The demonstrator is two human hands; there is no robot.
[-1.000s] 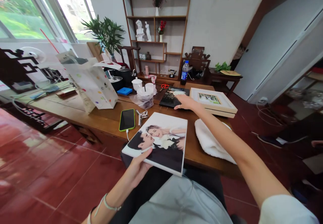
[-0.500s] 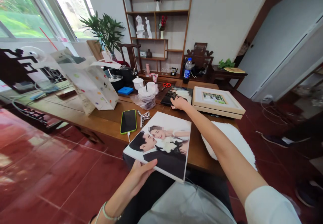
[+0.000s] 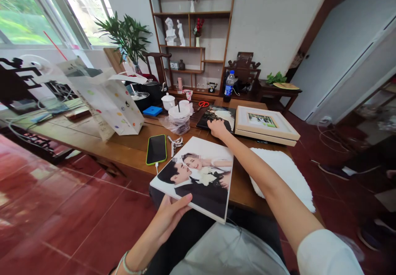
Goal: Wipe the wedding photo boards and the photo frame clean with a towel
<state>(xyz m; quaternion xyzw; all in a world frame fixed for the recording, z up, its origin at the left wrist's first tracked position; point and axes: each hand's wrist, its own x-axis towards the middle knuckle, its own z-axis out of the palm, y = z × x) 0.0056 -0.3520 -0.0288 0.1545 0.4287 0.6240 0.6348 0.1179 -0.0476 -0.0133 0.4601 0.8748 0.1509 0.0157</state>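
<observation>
My left hand (image 3: 175,213) grips the near left edge of a thick, white-edged photo album (image 3: 198,192), thumb on top and the other fingers beneath. Its cover has a picture of a couple with white flowers, and it is tilted over my lap at the table's front edge. My right arm reaches forward past it. On the table, a dark, glossy photo album (image 3: 229,116) lies under my right hand (image 3: 219,128), whose fingers are partly bent and rest on its cover. Right of that album, pale picture frames (image 3: 291,133) are stacked, the top one with an outdoor photo.
Left of the held album are a phone (image 3: 156,150) with a cable and a silver clip-like object (image 3: 175,143). Farther back stand a lidded cup (image 3: 179,112), scissors (image 3: 203,104), a bottle (image 3: 229,86) and a paper bag (image 3: 123,114). White fluffy cloth (image 3: 281,176) covers the right corner.
My right hand has shifted slightly left over the dark album, its fingers more bent. My left hand keeps its grip on the white-edged album. The view has moved slightly.
</observation>
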